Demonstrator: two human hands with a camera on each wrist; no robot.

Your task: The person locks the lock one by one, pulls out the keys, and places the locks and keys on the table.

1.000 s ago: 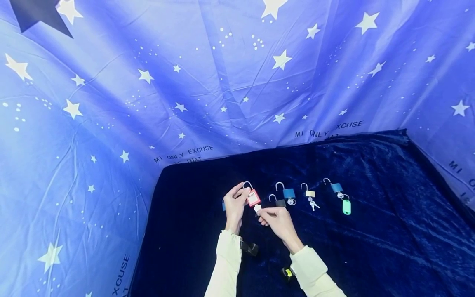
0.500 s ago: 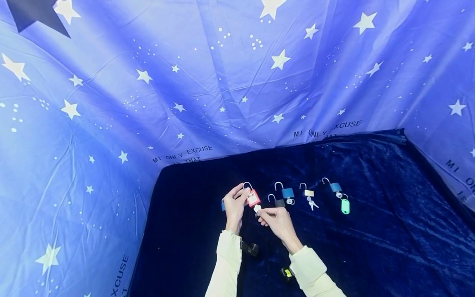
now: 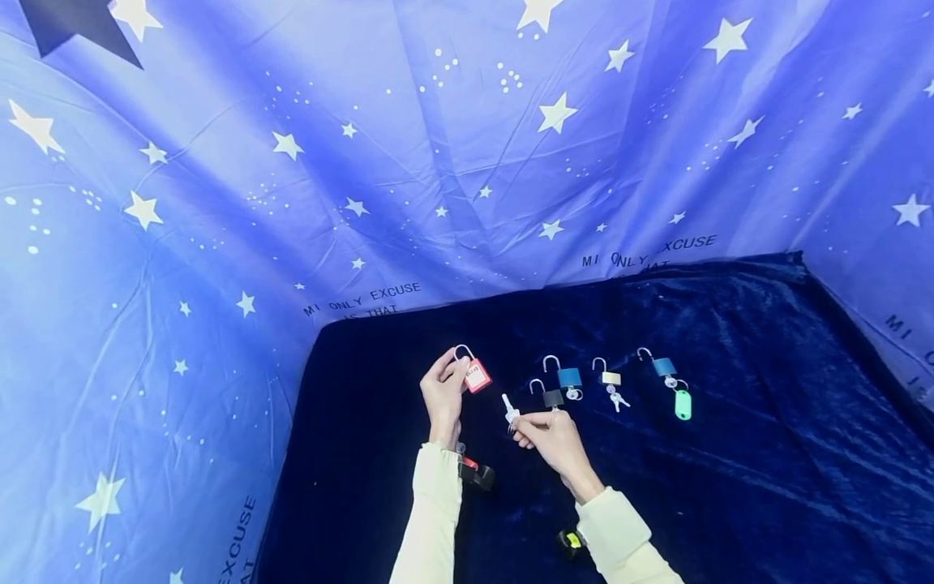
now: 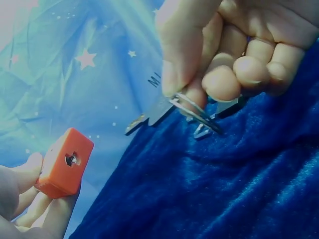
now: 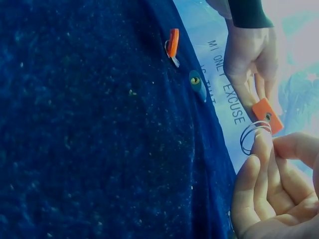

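Observation:
In the head view my left hand (image 3: 443, 399) holds a red padlock (image 3: 477, 377) by its body, its shackle pointing up. The left wrist view shows the keyhole in the orange-red underside of the padlock (image 4: 72, 159). My right hand (image 3: 552, 440) pinches a silver key (image 3: 510, 410) between thumb and forefinger, with its blade toward the padlock and a gap between them. Thin metal rings (image 4: 197, 113) hang from the key at the fingertips.
On the dark blue velvet (image 3: 730, 487) lie a dark padlock (image 3: 553, 399), a blue padlock (image 3: 568, 378), a brass padlock (image 3: 611, 379) and another blue padlock (image 3: 661, 367) with a green tag (image 3: 683, 405), all with shackles open. An orange tag (image 5: 173, 42) shows in the right wrist view.
The key has come out of the red padlock. My left hand has moved left and slightly up with the padlock, while the right hand has stayed almost in place with the key.

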